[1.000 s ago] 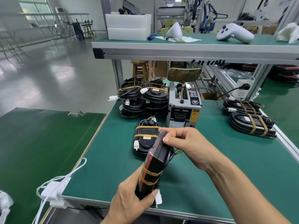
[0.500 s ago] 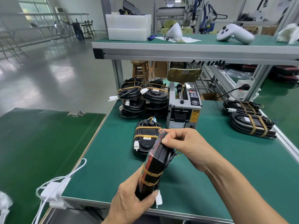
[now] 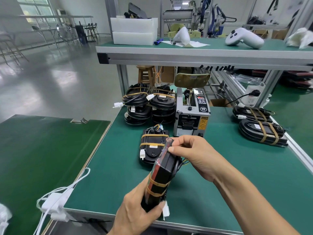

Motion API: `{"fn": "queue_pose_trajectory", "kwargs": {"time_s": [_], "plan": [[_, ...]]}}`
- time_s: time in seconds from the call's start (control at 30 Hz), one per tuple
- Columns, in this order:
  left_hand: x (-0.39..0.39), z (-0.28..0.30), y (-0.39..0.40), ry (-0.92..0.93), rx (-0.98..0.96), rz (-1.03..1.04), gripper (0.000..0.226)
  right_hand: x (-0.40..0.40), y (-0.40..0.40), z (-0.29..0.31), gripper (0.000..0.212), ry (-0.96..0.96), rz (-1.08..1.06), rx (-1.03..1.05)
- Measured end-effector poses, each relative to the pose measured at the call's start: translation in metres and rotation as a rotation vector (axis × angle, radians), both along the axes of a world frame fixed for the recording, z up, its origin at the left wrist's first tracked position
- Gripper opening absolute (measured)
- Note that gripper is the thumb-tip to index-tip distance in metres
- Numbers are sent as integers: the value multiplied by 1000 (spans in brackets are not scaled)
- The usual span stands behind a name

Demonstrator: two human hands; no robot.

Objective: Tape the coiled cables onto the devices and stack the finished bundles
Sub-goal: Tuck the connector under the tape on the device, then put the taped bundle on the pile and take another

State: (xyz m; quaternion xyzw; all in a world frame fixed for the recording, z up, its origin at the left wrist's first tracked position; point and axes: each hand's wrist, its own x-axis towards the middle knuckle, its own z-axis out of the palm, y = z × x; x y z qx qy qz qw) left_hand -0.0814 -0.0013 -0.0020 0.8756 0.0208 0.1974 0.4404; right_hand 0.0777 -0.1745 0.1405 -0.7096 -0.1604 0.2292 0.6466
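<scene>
Left hand [image 3: 135, 212] wrapped round lower end of taped device [image 3: 162, 175], lower centre of frame. Right hand [image 3: 191, 155] pinching its upper end, above green table [image 3: 220, 184].

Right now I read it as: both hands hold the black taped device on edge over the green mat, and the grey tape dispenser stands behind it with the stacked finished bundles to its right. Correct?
Nearly. The head view shows the left hand and right hand holding the black taped device before the grey tape dispenser, but the stacked finished bundles stand to its left. On its right, two taped devices lie unstacked.
</scene>
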Motion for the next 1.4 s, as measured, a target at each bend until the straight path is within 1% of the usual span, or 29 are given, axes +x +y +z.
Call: {"fn": "queue_pose_trajectory", "kwargs": {"time_s": [0.1, 0.2, 0.27, 0.33, 0.43, 0.47, 0.53, 0.63, 0.7, 0.73, 0.8, 0.87, 0.93, 1.0, 1.07, 1.1, 1.17, 1.23, 1.27, 1.3, 1.33, 1.37, 1.4], "plan": [[0, 0, -1, -2, 7, 12, 63, 0, 3, -4, 13, 39, -26, 46], [0, 1, -3, -5, 19, 12, 74, -1, 5, -7, 9, 76, -100, 82], [-1, 0, -3, -9, 23, 20, 79, -3, 4, -9, 8, 96, -99, 112], [0, -1, -2, -9, 29, 27, 80, -7, 3, -12, 19, 90, -77, 142], [1, -5, 0, 3, 52, 20, 72, -10, 1, -13, 35, 36, -41, 132], [1, -6, 0, 5, 61, 26, 68, -12, 0, -12, 43, 13, -24, 108], [1, -8, 1, 2, 82, 46, 64, -15, -1, -12, 64, -42, 34, 41], [0, -8, 0, 2, 84, 63, 68, -18, -5, -11, 94, -120, 118, -53], [0, -6, 0, -2, 82, 75, 72, -18, -8, -11, 106, -166, 166, -95], [0, -5, -1, -8, 83, 78, 72, -18, -9, -12, 109, -177, 180, -101], [-3, -2, -3, 3, 75, 84, 72, -18, -12, -17, 104, -182, 192, -72], [-4, -1, -4, 23, 59, 112, 73, -17, -14, -25, 92, -178, 185, -24], [-6, 1, -6, 23, 29, 130, 73, -15, -17, -32, 89, -116, 153, 82], [-6, 1, -4, 20, -46, 160, 62, -11, -19, -41, 90, -7, 100, 219], [-4, 4, -1, 3, -225, 190, 52, -8, -20, -51, 71, 122, 51, 325], [-3, 4, 3, -3, -329, 173, 47, -6, -21, -57, 67, 191, 42, 373], [-2, 5, 9, 26, -520, 141, 38, -4, -24, -70, 73, 297, 56, 455], [-3, 3, 18, 60, -681, 179, 36, -3, -25, -80, 67, 357, 32, 470], [-2, 3, 22, 73, -743, 220, 39, -5, -26, -86, 62, 347, -11, 433], [-1, -1, 28, 69, -807, 256, 42, -8, -27, -94, 55, 294, -66, 372], [0, 0, 32, 44, -917, 303, 42, -11, -31, -104, 43, 191, -130, 299], [4, 0, 37, -18, -1017, 320, 43, -15, -37, -115, 31, 84, -189, 234], [13, 7, 41, -60, -1124, 346, 42, -19, -41, -125, 27, -2, -233, 178]]}}
